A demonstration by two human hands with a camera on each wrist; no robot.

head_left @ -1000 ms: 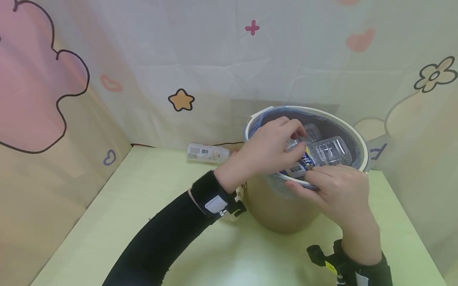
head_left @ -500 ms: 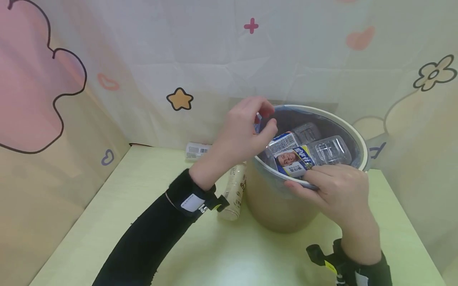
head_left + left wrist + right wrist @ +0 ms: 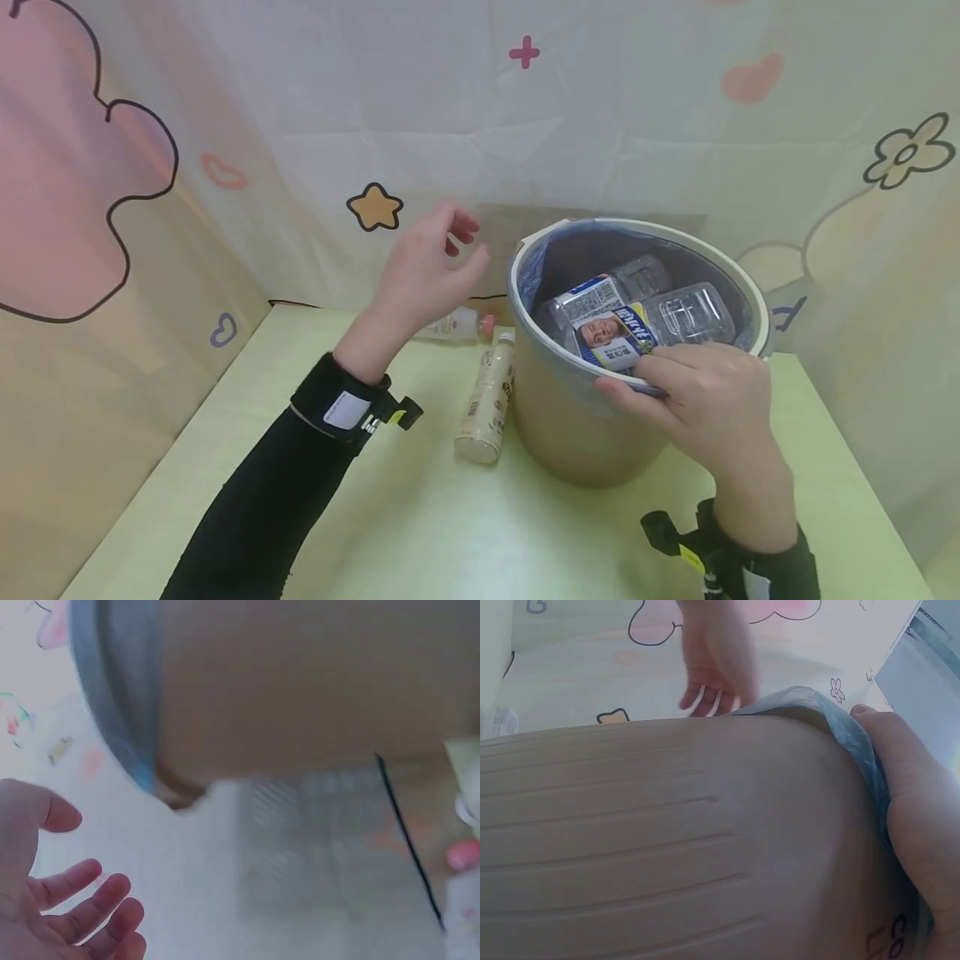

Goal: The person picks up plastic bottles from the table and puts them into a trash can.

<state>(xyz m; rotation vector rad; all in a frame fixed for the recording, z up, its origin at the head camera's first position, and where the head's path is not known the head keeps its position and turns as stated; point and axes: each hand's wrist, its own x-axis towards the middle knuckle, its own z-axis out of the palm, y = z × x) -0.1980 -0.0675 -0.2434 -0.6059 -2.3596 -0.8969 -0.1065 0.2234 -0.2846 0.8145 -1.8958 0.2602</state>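
Observation:
A beige trash bin lined with a bluish bag stands on the table in the head view. Inside it lie two clear plastic bottles, the nearer one with a blue and yellow label, the farther one partly behind it. My right hand grips the bin's near rim, thumb outside and fingers over the edge. Left of the bin, in the air, my left hand holds nothing, its fingers loosely bent; the left wrist view shows the same bare hand.
A cream-labelled bottle lies on the table against the bin's left side. Behind it, another bottle with a pink cap lies partly hidden by my left hand. A printed cloth hangs behind the table.
My left hand has come out of the bin and moved left, past its rim. The bottles in the bin now show more fully. The right hand has stayed on the rim.

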